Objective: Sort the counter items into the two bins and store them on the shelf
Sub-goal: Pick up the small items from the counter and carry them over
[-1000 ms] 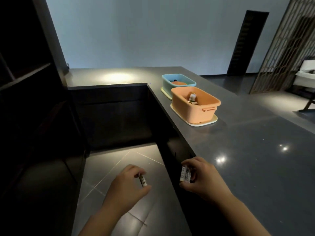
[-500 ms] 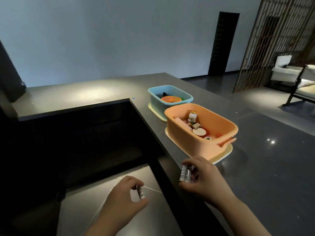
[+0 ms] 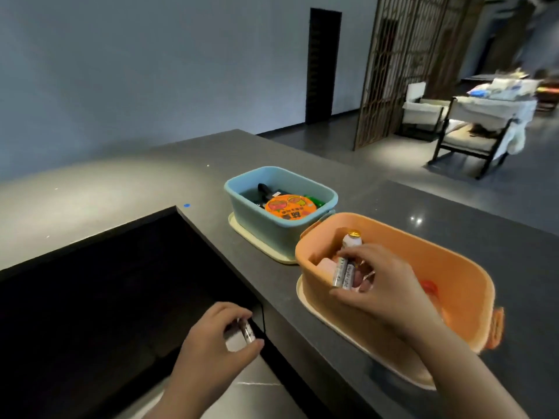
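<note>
The right hand [image 3: 382, 285] hangs over the near-left part of the orange bin [image 3: 447, 267], its thumb and fingers curled round two batteries [image 3: 343, 272] held side by side and roughly upright. Their silver wrappers carry dark script running lengthwise, too small to read with certainty. The left hand [image 3: 211, 343] is off the bench [image 3: 302, 164], in front of its near edge over the dark recess, fingers curled in a narrow pinch on a single battery [image 3: 247, 330]; its label is blurred.

The orange bin sits on a cream lid or tray at the near edge of the bench, towards the right. Inside it stand a small bottle [image 3: 352, 241] with a gold cap, a pink block just beside the batteries, and something red further right, partly hidden by the hand. The blue bin [image 3: 257, 213] stands just behind it, touching or almost touching at the corner, also on a cream tray. It holds a round orange lid [image 3: 290, 207] printed with cartoon fruit and dark characters, not legible here, plus dark items and a green one.
</note>
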A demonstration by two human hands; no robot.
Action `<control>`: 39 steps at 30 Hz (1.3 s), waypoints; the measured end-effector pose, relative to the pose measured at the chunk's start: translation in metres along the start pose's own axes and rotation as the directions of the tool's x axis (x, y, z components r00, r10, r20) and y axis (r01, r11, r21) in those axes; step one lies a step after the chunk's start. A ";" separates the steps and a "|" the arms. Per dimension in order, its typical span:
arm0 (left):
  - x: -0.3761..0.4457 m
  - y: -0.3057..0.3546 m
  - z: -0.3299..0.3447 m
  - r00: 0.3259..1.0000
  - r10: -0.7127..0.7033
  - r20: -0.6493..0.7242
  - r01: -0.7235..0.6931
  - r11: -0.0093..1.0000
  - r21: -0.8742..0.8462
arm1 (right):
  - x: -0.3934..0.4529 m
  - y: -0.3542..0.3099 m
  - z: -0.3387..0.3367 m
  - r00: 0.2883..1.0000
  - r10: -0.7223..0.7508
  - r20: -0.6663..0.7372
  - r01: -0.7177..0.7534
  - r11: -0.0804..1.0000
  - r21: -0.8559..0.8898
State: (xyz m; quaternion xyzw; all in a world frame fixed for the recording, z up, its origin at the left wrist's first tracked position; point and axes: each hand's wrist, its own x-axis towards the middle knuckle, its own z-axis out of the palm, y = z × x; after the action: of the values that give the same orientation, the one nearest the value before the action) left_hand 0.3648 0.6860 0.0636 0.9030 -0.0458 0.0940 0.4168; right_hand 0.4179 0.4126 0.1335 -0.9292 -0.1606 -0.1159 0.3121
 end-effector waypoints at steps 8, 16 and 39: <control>0.134 -0.023 -0.024 0.968 0.209 0.136 -0.202 0.977 -0.067 | 0.042 0.043 -0.011 0.858 0.465 -0.218 -0.496 0.861 -0.115; 0.202 0.028 0.028 0.883 0.421 0.205 -0.379 0.900 -0.215 | 0.076 0.082 -0.008 0.786 0.612 -0.083 -0.599 0.722 -0.346; 0.281 0.102 0.147 0.548 0.620 0.562 -0.654 0.736 -0.174 | 0.077 0.115 -0.010 0.745 0.663 -0.074 -0.647 0.690 -0.324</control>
State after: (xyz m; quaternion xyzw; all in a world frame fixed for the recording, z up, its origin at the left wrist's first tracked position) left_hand 0.6422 0.5070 0.1047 0.8180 -0.4930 -0.0431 0.2931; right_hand 0.5304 0.3372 0.1030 -0.9660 0.1954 0.0007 0.1691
